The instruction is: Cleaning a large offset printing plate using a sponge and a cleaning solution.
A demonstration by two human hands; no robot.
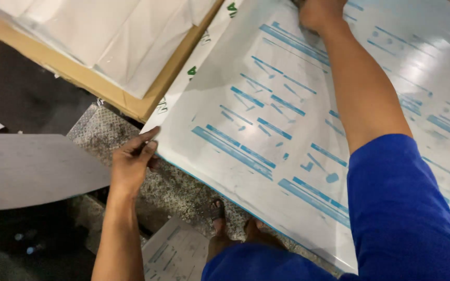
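Blue sleeve nearest. Left hand pinches sheet edge, fingers closed; right hand on far edge, grip unclear. Sheet probably broad, stiff, slippery: hold opposite edges.

Two hands show: the left hand at about eight o'clock and the right hand at twelve. One large white sheet with blue print fills the centre and three o'clock side. One flat cardboard box with white panels lies at eleven o'clock. One grey curved panel sits at nine. One small printed sheet lies at six, beside two sandalled feet.
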